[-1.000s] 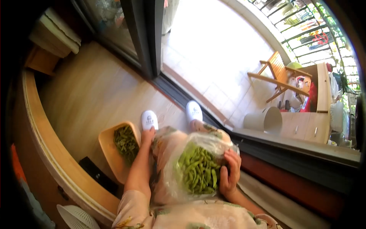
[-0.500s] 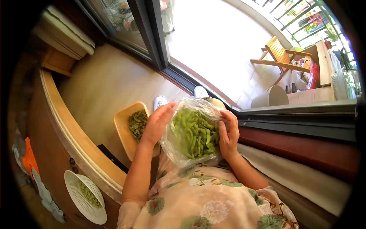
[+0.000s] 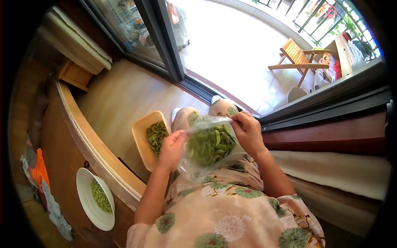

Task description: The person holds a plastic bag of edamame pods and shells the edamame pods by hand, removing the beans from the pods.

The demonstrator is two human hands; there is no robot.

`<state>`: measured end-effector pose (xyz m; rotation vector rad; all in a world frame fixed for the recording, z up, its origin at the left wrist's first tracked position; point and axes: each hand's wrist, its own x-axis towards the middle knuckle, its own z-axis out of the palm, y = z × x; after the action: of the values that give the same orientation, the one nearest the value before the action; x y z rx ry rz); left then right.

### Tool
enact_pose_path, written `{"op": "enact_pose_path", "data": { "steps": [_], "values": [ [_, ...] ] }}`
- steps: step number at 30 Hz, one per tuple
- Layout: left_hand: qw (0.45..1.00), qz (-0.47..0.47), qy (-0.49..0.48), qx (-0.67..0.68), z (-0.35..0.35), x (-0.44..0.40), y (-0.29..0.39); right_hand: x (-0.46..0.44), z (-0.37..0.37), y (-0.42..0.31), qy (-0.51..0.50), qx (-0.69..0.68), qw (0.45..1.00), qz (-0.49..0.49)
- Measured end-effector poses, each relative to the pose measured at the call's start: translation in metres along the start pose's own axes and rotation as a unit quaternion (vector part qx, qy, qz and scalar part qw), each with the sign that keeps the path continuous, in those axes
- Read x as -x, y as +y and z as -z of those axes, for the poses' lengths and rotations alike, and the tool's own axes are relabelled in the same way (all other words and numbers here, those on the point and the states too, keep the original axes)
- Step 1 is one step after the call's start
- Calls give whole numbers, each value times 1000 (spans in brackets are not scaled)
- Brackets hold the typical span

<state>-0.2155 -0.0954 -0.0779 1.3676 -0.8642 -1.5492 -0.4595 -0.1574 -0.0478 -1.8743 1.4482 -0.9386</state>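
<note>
A clear plastic bag (image 3: 190,167) rests over my lap, with green bean pods (image 3: 213,144) inside it. My left hand (image 3: 173,149) pinches the left side of the bag's rim. At the rim's upper right, my right hand (image 3: 248,131) is closed on the plastic. The rim is stretched between both hands. To the left of my left hand, an orange-yellow tub (image 3: 142,144) on the floor holds more pods (image 3: 156,137), darker green. A white slotted basket (image 3: 84,192) with shelled green beans (image 3: 100,198) sits on the brown surface at lower left.
A curved wooden edge (image 3: 93,153) runs along my left. Dark sliding-door frames (image 3: 165,45) stand ahead, and a sill and rolled cloth (image 3: 326,171) lie to my right. Beyond the door are a wooden folding chair (image 3: 295,53) and a round bin (image 3: 296,94).
My left hand has come up from beside my leg to the bag. Both hands now grip its rim, drawn tight over the pods. The view has shifted, showing more of the basket.
</note>
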Motion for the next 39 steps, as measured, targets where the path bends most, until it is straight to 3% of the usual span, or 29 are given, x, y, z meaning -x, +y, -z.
{"op": "enact_pose_path", "data": {
  "steps": [5, 8, 12, 16, 20, 22, 25, 28, 32, 33, 35, 36, 38, 39],
  "values": [
    [998, 6, -62, 1, 9, 19, 1, 11, 23, -30, -44, -79, 995, -34],
    [999, -19, -19, -20, 17, 0, 0, 3, 7, -11, -36, -56, 998, 3],
    [999, -38, 0, -20, 13, -25, 6, -12, -6, 1, -27, -20, 999, -34],
    [992, -59, 18, -107, 15, -41, 10, -18, -9, 9, -54, 18, 998, -4],
    [925, -195, 111, -306, 1, -35, 29, -15, 2, -23, -5, 149, 985, 92],
    [878, -293, 134, -355, -11, -28, 42, -14, 3, -21, -41, 137, 985, 100],
    [747, -349, 58, -562, -21, -21, 59, -19, -3, -11, -74, 174, 973, 134],
    [760, -284, 38, -583, -21, -33, 42, -26, -22, 18, -80, 168, 975, 121],
    [790, -275, 46, -546, -7, -50, 25, -37, -27, 36, -116, 145, 978, 90],
    [835, -236, 38, -495, 0, -56, 18, -38, -30, 44, -100, 139, 981, 96],
    [911, -153, 23, -382, 15, -66, 3, -42, -36, 58, -114, -13, 992, -44],
    [923, -128, 20, -361, 19, -68, 0, -44, -38, 65, -118, -89, 982, -114],
    [946, -75, 13, -317, 26, -69, -8, -45, -40, 76, -105, -123, 981, -103],
    [943, -92, 31, -318, 24, -67, -7, -45, -38, 75, -102, -131, 980, -105]
  ]
}}
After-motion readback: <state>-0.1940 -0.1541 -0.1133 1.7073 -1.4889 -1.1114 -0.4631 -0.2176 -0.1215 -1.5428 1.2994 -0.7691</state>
